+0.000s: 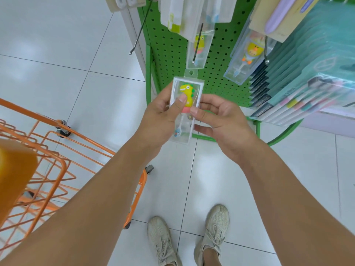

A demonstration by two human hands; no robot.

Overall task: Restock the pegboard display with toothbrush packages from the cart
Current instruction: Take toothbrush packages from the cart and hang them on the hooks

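Our two forearms fill the near view, and between them, at six o'clock, our pale shoes (pixel 189 239) stand on the white tiled floor (pixel 57 54).

At nine o'clock sits the orange wire cart (pixel 48 150); we cannot tell from here what stock lies in it.

Our left hand (pixel 161 116) has its grip on the toothbrush package (pixel 185 110), thumb pressed across the clear front over the yellow dinosaur handle, fingers behind. Our right hand (pixel 221 120) pinches the package's right edge, thumb in front, fingers wrapped behind.

We hold the package in the air at twelve o'clock, just below the green pegboard (pixel 169 45). Its long axis runs nearly straight from six to twelve, tilted slightly toward one. The tab with the hanging hole points up at the board; the brush head points down toward us.

We judge this the hanging step: package taken, not yet on a hook. Next, we need to lift it and thread the hole over the tip of the middle hook (pixel 197 45), just above, which already carries a package (pixel 199 47). A bare hook (pixel 139 29) juts at eleven o'clock.
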